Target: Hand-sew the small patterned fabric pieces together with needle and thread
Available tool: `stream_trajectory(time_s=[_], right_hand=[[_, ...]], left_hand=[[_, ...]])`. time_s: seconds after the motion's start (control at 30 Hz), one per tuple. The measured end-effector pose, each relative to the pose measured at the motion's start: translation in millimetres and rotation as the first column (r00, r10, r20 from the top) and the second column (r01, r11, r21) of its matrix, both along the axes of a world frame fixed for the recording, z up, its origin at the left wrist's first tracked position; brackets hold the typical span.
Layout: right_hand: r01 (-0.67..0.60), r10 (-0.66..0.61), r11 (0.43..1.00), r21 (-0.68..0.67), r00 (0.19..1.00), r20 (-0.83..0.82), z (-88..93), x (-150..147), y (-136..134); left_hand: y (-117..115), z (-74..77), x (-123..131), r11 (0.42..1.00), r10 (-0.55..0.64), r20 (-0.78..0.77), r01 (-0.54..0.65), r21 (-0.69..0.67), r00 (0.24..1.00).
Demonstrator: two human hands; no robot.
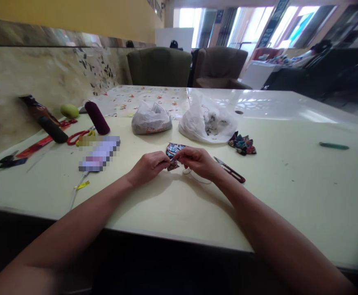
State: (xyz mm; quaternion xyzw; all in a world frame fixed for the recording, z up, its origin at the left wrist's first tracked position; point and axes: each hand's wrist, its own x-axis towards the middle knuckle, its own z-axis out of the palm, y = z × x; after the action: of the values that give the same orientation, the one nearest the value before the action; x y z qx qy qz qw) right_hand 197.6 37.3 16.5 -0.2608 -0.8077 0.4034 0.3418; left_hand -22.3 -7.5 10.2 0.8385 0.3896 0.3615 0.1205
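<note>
Both hands meet over the middle of the table around a small piece of patterned fabric. My left hand pinches its left side, fingers closed. My right hand is closed on it from the right; whether a needle is between the fingers is too small to see. Just behind the fingers lies another patterned cloth piece, blue, white and dark. A pale thread loops on the table under my right hand. Beside my right wrist rest thread snips with dark red handles.
Two white plastic bags stand behind the hands, with a pile of patterned fabric pieces at their right. Leftward lie a phone on a cable, red-handled scissors, a maroon cylinder and a green fruit. A green pen-like object lies far right.
</note>
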Motion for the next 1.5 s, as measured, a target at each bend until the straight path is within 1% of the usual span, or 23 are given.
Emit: stream_trajectory(time_s=[0.2,0.33,0.53,0.63,0.77,0.87,0.97,1.07,1.2,1.33,1.43,1.5], right_hand=[[-0.025,0.025,0.999,-0.035,1.000,-0.002,0.0,0.2,0.8],[-0.027,0.027,1.000,-0.016,0.999,0.025,2.5,0.2,-0.7],[-0.061,0.061,0.998,-0.031,0.998,0.012,0.0,-2.1,-1.6],[-0.055,0.053,0.998,0.035,0.997,0.063,-0.3,-2.8,-2.1],[-0.085,0.042,0.975,0.204,0.978,0.203,1.9,-2.0,-2.6],[-0.118,0.015,0.948,0.296,0.944,0.329,5.1,-0.7,-3.4],[-0.140,-0.042,0.922,0.361,0.891,0.453,8.8,0.1,-4.7],[-0.180,-0.050,0.904,0.389,0.857,0.513,10.4,0.3,-5.0],[-0.207,0.011,0.909,0.362,0.880,0.475,6.7,-0.6,-2.9],[-0.182,0.008,0.913,0.366,0.903,0.430,-0.7,-2.6,0.4],[-0.177,0.021,0.911,0.372,0.921,0.388,-5.2,-3.6,3.2],[-0.183,0.041,0.911,0.369,0.932,0.360,-6.5,-3.5,4.6]], left_hand=[[0.5,-0.9,0.0,0.999,-0.004,0.002,0.004,0.035,1.000],[0.7,-1.4,-0.8,0.999,-0.002,-0.003,0.002,0.046,1.000],[0.8,-2.5,-1.1,0.996,0.010,-0.043,-0.006,0.093,0.999],[1.6,-5.4,-0.3,0.991,0.021,-0.079,-0.010,0.135,0.997],[2.9,-8.8,-0.2,0.983,0.020,-0.157,0.009,0.185,0.987],[2.7,-7.8,-1.3,0.981,0.018,-0.219,0.025,0.194,0.976],[1.3,-4.9,-2.0,0.981,0.019,-0.258,0.031,0.190,0.966],[-0.2,-2.8,-1.2,0.984,0.011,-0.262,0.037,0.177,0.965],[-1.1,-2.6,1.1,0.987,-0.020,-0.253,0.060,0.151,0.967],[-1.2,-3.2,2.7,0.988,-0.071,-0.218,0.098,0.117,0.973],[-0.9,-4.1,3.6,0.978,-0.117,-0.193,0.147,0.146,0.974],[-0.3,-4.9,4.0,0.970,-0.135,-0.206,0.172,0.173,0.969]])
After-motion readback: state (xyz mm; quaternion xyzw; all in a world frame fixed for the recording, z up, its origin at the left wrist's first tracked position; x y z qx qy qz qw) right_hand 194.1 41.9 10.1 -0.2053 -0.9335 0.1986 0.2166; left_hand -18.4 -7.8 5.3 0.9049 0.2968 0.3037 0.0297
